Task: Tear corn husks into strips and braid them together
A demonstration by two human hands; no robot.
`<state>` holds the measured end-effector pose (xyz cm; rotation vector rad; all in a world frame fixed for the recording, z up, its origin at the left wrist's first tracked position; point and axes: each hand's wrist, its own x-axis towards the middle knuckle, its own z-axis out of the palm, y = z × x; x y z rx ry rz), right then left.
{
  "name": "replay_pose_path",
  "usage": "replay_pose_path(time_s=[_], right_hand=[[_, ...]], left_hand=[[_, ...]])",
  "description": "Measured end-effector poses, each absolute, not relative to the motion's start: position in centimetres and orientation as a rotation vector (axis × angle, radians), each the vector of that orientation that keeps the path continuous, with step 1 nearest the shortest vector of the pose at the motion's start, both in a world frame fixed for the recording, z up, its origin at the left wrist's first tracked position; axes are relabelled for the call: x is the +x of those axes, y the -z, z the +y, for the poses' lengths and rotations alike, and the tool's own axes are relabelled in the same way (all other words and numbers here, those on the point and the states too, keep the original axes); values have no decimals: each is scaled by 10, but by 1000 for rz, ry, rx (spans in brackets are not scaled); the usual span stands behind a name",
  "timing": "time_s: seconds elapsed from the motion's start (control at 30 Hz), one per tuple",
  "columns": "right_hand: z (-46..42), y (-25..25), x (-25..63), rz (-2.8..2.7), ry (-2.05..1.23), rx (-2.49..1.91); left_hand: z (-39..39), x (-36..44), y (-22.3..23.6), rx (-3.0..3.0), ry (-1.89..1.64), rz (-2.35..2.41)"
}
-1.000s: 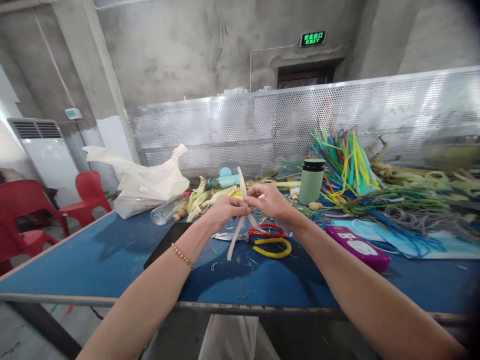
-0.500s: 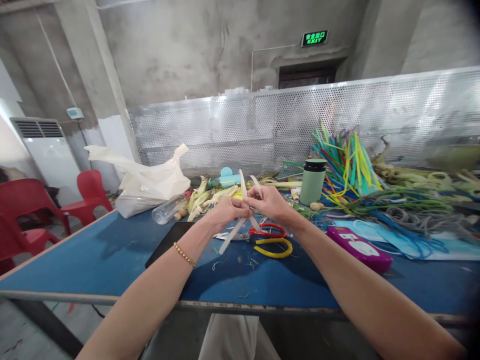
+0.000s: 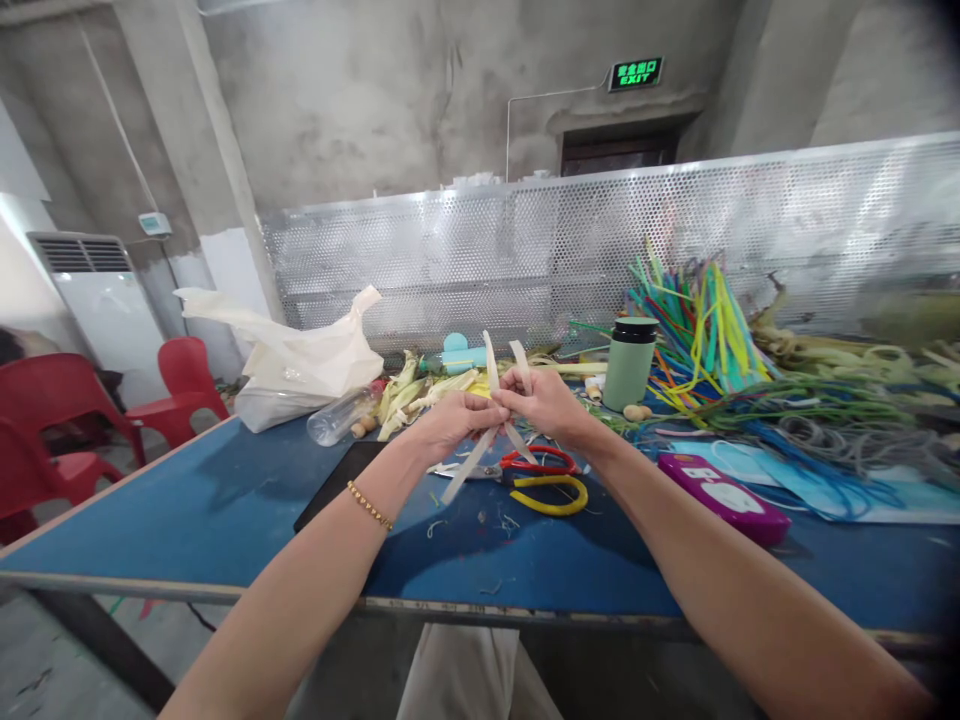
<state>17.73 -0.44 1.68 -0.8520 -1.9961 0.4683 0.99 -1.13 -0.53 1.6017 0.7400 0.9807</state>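
Pale, flat strips that look like corn husk [image 3: 469,466] cross between my two hands above the table. My left hand [image 3: 455,420], with a gold bead bracelet on the wrist, pinches them at the crossing. Close against it, my right hand [image 3: 546,402] also pinches the strips, its fingertips meeting those of the left. Two strip ends stick up and two hang down; the crossing itself is partly hidden by fingers. Below the hands lie scissors [image 3: 551,495] with one red and one yellow handle. Loose corn husks [image 3: 405,395] lie behind my left hand.
On the blue table [image 3: 187,520] stand a white plastic bag [image 3: 307,360], a clear bottle [image 3: 337,418], a green tumbler [image 3: 630,370] and a purple case [image 3: 720,497]. A dark flat tablet-like thing [image 3: 330,490] lies under my left forearm. Coloured strips [image 3: 709,330] are heaped back right.
The view has shifted slightly. The right-hand upright strip end shows more and stands a little further from the other. Both hands keep their pinch.
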Motion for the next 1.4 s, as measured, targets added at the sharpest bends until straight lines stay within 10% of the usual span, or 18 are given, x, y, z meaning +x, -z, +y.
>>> replay_pose_path(time_s=[1.4], right_hand=[[-5, -20, 185, -2040, -673, -749]], left_hand=[[-6, 1, 3, 1620, -961, 766]])
